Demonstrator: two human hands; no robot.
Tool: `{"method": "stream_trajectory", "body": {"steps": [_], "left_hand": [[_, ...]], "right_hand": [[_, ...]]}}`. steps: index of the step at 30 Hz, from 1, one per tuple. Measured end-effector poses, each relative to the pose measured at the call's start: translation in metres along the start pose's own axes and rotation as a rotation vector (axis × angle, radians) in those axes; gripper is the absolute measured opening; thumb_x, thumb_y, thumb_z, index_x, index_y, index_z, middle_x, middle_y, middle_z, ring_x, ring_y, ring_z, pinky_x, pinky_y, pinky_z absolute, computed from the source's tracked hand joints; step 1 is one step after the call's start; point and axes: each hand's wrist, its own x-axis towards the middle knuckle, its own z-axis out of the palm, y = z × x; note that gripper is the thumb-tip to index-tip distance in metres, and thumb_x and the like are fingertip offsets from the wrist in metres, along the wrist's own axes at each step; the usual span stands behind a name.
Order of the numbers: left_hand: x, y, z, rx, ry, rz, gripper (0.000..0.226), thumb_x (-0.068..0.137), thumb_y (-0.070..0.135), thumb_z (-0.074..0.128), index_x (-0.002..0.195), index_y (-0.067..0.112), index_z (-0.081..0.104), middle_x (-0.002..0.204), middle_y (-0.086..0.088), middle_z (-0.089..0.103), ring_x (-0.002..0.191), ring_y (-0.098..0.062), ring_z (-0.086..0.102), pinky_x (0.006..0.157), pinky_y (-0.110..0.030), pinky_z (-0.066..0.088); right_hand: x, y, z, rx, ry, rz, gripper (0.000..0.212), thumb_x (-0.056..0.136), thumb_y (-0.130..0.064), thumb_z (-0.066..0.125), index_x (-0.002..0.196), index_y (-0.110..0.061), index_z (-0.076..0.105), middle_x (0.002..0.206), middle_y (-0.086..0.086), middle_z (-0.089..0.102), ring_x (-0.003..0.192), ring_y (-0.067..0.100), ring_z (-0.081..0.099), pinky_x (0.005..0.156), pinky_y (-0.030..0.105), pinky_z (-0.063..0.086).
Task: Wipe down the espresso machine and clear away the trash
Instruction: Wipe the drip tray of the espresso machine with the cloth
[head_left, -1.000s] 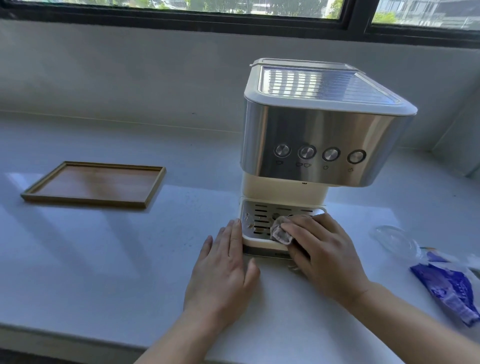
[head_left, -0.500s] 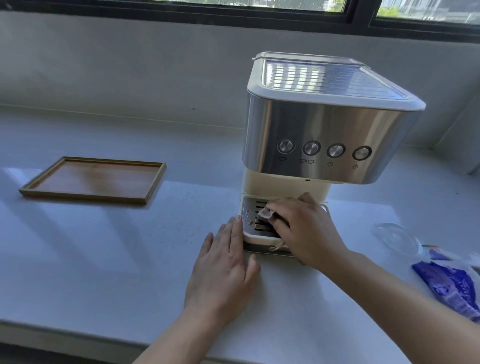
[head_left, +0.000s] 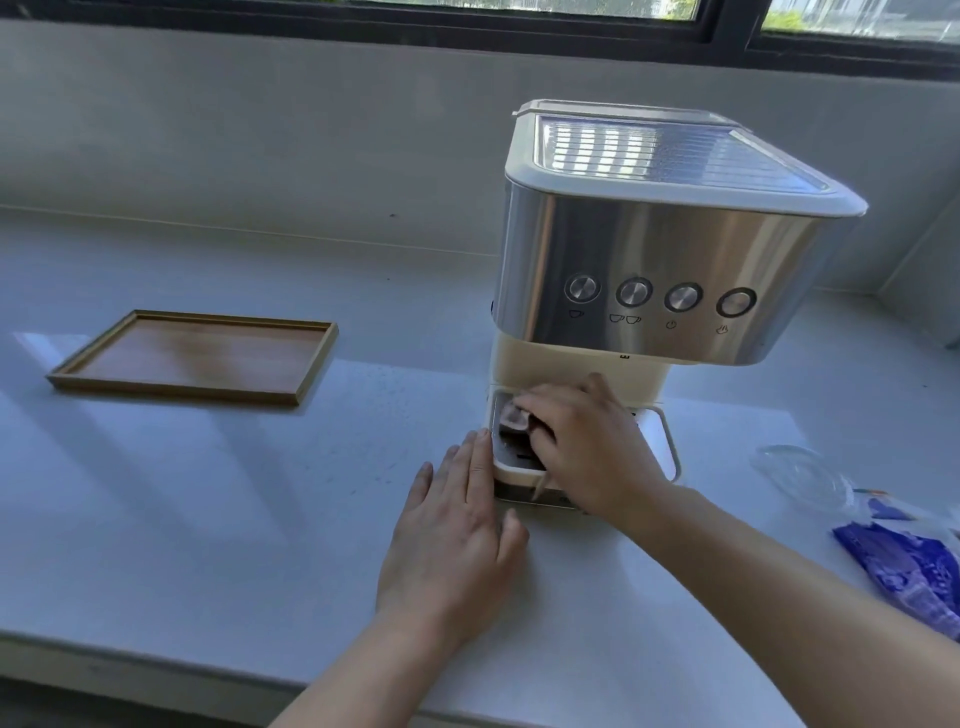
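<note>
While the left hand is being kept flat and spread on the surface, the wipe, pinched in the right hand's grip, is being carried from the near edge to the far left of the drip tray, so the wiping is being continued.

A long pale grey stone-like counter runs beneath a plain grey wall. Above it sits a dark-framed window (greenery outside), throwing bright sunlight patches across the counter.

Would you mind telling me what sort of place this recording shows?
Probably a home or office coffee corner: a steel-and-cream espresso machine stands on a white stone counter under a dark-framed window, with a rectangular wooden tray nearby.
</note>
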Motion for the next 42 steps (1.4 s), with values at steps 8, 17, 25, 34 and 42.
{"method": "stream_trajectory", "body": {"steps": [8, 17, 25, 34, 42], "left_hand": [[0.000, -0.001, 0.000, 0.001, -0.005, 0.002, 0.074, 0.090, 0.045, 0.016, 0.154, 0.022, -0.014, 0.165, 0.009, -0.006, 0.149, -0.001, -0.006, 0.122, -0.030, -0.006], [0.002, -0.001, 0.002, -0.024, 0.003, -0.009, 0.076, 0.087, 0.044, 0.014, 0.154, 0.024, -0.014, 0.165, 0.009, -0.004, 0.149, -0.001, -0.006, 0.122, -0.031, -0.007], [0.002, 0.000, -0.001, -0.021, -0.018, -0.022, 0.078, 0.083, 0.042, 0.015, 0.154, 0.023, -0.011, 0.165, 0.008, -0.001, 0.149, -0.002, -0.002, 0.123, -0.034, -0.002], [0.001, 0.000, -0.003, -0.069, -0.012, -0.029, 0.080, 0.080, 0.034, 0.020, 0.156, 0.024, -0.006, 0.165, 0.011, 0.001, 0.148, 0.000, -0.002, 0.123, -0.032, -0.002], [0.002, -0.003, -0.003, -0.089, -0.006, -0.030, 0.078, 0.082, 0.033, 0.022, 0.155, 0.027, -0.006, 0.164, 0.013, 0.003, 0.148, 0.001, 0.000, 0.122, -0.028, -0.005]], "right_hand": [[0.034, 0.015, -0.011, -0.005, -0.280, -0.148, 0.030, 0.083, -0.014, 0.049, 0.102, -0.025, 0.071, 0.106, -0.009, 0.071, 0.100, 0.018, 0.060, 0.086, 0.037, 0.049], [-0.018, 0.019, -0.024, -0.164, -0.113, -0.024, 0.018, 0.079, -0.016, 0.062, 0.092, -0.026, 0.070, 0.102, -0.012, 0.069, 0.086, 0.016, 0.041, 0.072, 0.041, 0.050], [-0.046, -0.011, -0.020, -0.066, 0.035, -0.041, 0.031, 0.076, -0.005, 0.069, 0.105, -0.015, 0.074, 0.110, -0.003, 0.072, 0.087, 0.018, 0.051, 0.078, 0.034, 0.052], [-0.028, 0.004, -0.021, -0.153, -0.056, 0.189, 0.024, 0.087, -0.013, 0.053, 0.102, -0.024, 0.069, 0.108, -0.008, 0.069, 0.086, 0.024, 0.045, 0.083, 0.037, 0.043], [-0.015, 0.001, -0.018, -0.141, -0.136, -0.026, 0.029, 0.087, -0.017, 0.052, 0.109, -0.024, 0.069, 0.115, -0.010, 0.069, 0.091, 0.021, 0.047, 0.079, 0.033, 0.042]]}}
